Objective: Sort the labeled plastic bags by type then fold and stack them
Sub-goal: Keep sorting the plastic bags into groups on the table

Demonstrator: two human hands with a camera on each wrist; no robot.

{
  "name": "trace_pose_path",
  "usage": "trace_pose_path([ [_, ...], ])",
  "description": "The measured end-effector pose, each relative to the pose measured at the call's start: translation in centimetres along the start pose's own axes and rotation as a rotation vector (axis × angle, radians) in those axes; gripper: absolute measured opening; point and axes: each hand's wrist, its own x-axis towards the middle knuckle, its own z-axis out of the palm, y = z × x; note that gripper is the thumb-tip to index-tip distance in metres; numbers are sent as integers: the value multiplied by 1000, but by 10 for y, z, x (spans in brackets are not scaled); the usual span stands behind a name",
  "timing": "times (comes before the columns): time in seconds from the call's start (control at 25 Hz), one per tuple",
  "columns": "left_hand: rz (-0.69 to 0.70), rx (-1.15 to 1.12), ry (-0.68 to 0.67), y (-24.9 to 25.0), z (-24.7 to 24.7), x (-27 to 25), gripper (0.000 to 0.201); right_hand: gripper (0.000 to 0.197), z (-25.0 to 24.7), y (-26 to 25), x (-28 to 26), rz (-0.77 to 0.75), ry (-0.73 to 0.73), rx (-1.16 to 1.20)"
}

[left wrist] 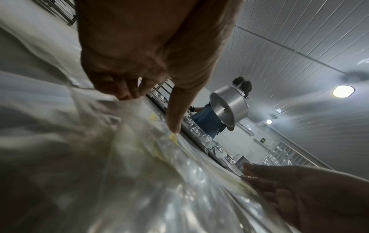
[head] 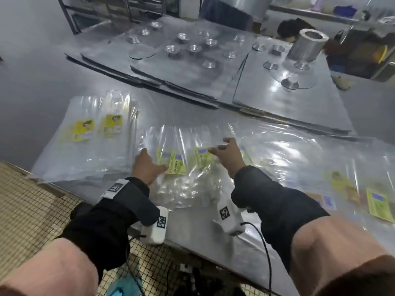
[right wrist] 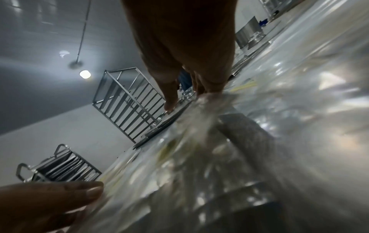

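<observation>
A bunch of clear plastic bags with yellow and purple labels (head: 177,161) lies crumpled on the steel table (head: 213,248) in front of me. My left hand (head: 152,160) rests on its left side, thumb spread toward the labels. My right hand (head: 220,145) presses on its right side with fingers spread. In the left wrist view the left hand (left wrist: 149,110) touches the plastic (left wrist: 139,173) with its fingertips. In the right wrist view the right hand (right wrist: 188,100) has its fingers down on the film. A flat stack of bags with yellow cartoon labels (head: 92,133) lies to the left.
Loose labeled bags (head: 342,189) spread over the table's right side. Behind them lie metal sheets with several small metal cups (head: 192,48) and an upright metal cylinder (head: 307,45). A person (head: 288,28) works beyond the table. Tiled floor (head: 32,210) shows at the near left edge.
</observation>
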Motion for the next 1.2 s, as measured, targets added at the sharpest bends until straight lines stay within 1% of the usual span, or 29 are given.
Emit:
trace_pose_path([
  [0.08,-24,282,16,2,-1,-2,85,63,-6,4,1,-45,3,-126],
  [0.12,-28,358,16,5,-1,-4,83,64,-13,4,1,-75,-6,-186],
  [0.16,-34,387,23,11,-1,-10,82,65,-22,2,0,-113,-24,-267],
  [0.2,-28,380,43,15,3,-14,80,67,-35,2,-2,-152,-50,-375],
  [0.28,38,349,103,32,14,-30,73,77,-66,4,-5,-233,-133,-615],
  [0.32,94,336,121,40,22,-38,69,84,-83,7,-6,-254,-183,-727],
  [0.4,227,308,122,58,43,-55,58,99,-115,17,-12,-237,-305,-957],
  [0.48,328,272,49,69,65,-70,49,109,-140,36,-18,-189,-420,-1164],
  [0.56,373,176,-82,76,88,-83,44,113,-160,59,-24,-164,-490,-1256],
  [0.64,389,105,-190,83,109,-94,35,111,-176,79,-24,-154,-497,-1272],
  [0.72,392,144,-258,88,125,-101,35,104,-189,87,-19,-147,-484,-1274],
  [0.8,382,246,-322,93,141,-106,41,102,-205,86,-14,-129,-485,-1266],
  [0.88,372,369,-365,97,158,-110,53,102,-222,84,-10,-123,-479,-1224],
  [0.96,363,455,-344,99,173,-112,69,94,-233,84,-7,-149,-432,-1161],
  [1.0,357,478,-315,101,179,-112,75,83,-237,84,-5,-181,-388,-1124],
  [1.08,334,518,-256,105,188,-108,81,58,-242,86,-2,-263,-291,-1048],
  [1.12,321,528,-238,107,192,-106,81,53,-244,88,-1,-278,-276,-1009],
  [1.2,283,508,-237,110,197,-101,76,59,-249,91,-1,-247,-319,-930],
])
